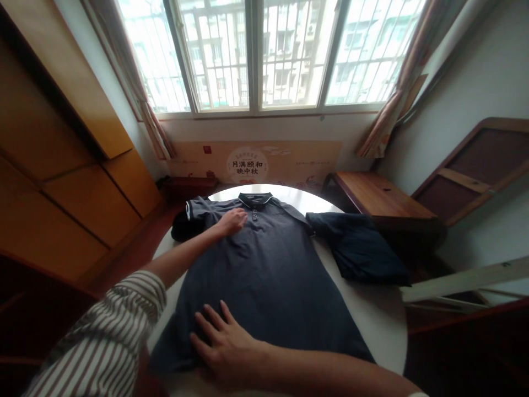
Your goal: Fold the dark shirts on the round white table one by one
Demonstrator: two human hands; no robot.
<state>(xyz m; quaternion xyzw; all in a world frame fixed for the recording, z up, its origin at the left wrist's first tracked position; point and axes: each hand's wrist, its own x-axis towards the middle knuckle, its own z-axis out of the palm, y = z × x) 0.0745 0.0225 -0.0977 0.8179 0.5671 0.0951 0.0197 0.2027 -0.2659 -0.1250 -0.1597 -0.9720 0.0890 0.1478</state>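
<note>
A dark grey-blue polo shirt (264,275) lies spread front up on a white round table (384,325), its black collar (255,198) at the far side. White trim edges the collar and the sleeve. My left hand (233,221) reaches to the upper chest, just left of the button placket. Its fingers are curled together on the fabric, with the fingertips partly hidden. Near the lower left part of the shirt, my right hand (225,344) rests palm down on the cloth, fingers spread.
Folded dark navy cloth (363,248) lies at the table's right side. Black cloth (184,225) sits under the left sleeve. A wooden desk (380,193) stands beyond on the right, wooden cabinets (82,204) on the left. Behind are a printed banner (289,160) and barred windows (289,55).
</note>
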